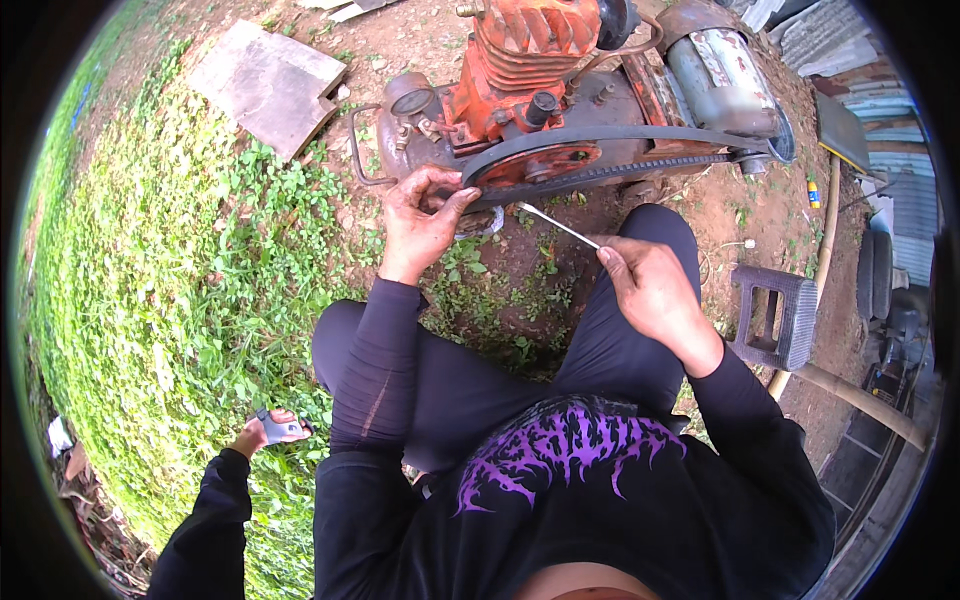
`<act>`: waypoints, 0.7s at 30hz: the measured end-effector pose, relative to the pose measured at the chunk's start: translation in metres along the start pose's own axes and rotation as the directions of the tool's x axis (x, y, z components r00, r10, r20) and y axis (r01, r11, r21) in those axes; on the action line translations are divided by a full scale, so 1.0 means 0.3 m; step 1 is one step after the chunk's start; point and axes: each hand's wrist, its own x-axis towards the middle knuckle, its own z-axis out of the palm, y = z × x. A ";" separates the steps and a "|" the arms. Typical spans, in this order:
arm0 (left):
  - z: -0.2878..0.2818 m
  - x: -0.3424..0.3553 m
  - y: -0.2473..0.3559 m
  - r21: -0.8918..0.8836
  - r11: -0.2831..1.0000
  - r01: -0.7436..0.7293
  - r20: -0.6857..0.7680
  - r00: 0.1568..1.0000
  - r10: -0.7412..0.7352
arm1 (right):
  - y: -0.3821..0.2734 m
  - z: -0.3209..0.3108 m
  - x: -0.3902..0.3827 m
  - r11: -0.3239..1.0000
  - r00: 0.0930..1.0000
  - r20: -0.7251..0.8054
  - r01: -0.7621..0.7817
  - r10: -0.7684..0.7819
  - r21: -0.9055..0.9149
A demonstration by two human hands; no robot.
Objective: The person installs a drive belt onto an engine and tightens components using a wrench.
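Note:
My left hand [425, 222] is closed with its thumb and fingers pinching the black drive belt [640, 134] at the left edge of the orange pulley [535, 168]. The belt runs round this large wheel and to the right toward the small motor pulley [750, 158]. My right hand [655, 295] grips a slim silver metal tool [560, 226]; the grip end is hidden in my fist. Its wider far tip lies just under the belt, close to the wheel's lower rim; whether it touches cannot be told. The orange compressor head [528, 65] stands behind the wheel.
Beneath the machine is a brown tank with a gauge [410, 100]. A flat board [268, 80] lies at far left. To the right are a grey plastic stool [775, 315] and a bamboo pole [860, 405]. Another person's foot, seemingly sandalled [280, 427], rests on grass at lower left.

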 end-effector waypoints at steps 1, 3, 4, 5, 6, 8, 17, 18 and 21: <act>0.007 0.000 -0.007 -0.033 0.999 0.000 -0.018 1.000 -0.001 | 0.008 -0.008 0.018 0.990 0.988 -0.092 0.114 -0.122 -0.084; 0.020 -0.004 -0.017 -0.102 0.995 0.001 -0.055 0.998 -0.006 | -0.020 -0.036 0.063 0.968 0.979 -0.081 0.167 -0.185 -0.187; 0.022 -0.005 -0.018 -0.084 0.996 -0.018 -0.042 0.999 0.015 | -0.040 -0.051 0.075 0.952 0.974 -0.073 0.194 -0.217 -0.237; 0.024 -0.005 -0.016 -0.065 0.997 -0.037 -0.028 0.999 0.036 | -0.059 -0.061 0.077 0.956 0.981 -0.044 0.173 -0.189 -0.239; 0.027 -0.002 -0.003 -0.049 0.997 -0.057 -0.013 0.998 0.057 | -0.078 -0.073 0.078 0.958 0.987 -0.017 0.151 -0.160 -0.242; 0.058 -0.007 0.028 0.003 0.999 -0.032 0.004 0.999 0.032 | -0.094 -0.099 0.071 0.966 0.992 -0.011 0.123 -0.129 -0.228; 0.262 -0.071 0.026 -0.400 0.809 0.431 0.033 0.889 -0.457 | -0.026 -0.113 0.081 0.966 0.932 -0.261 0.225 -0.251 -0.124; 0.262 -0.067 0.033 -0.438 0.778 0.451 0.109 0.885 -0.452 | -0.009 -0.093 0.096 0.962 0.938 -0.228 0.236 -0.262 -0.135; 0.263 -0.049 0.043 -0.548 0.699 0.459 0.161 0.878 -0.451 | 0.012 -0.056 0.122 0.961 0.957 -0.136 0.237 -0.256 -0.142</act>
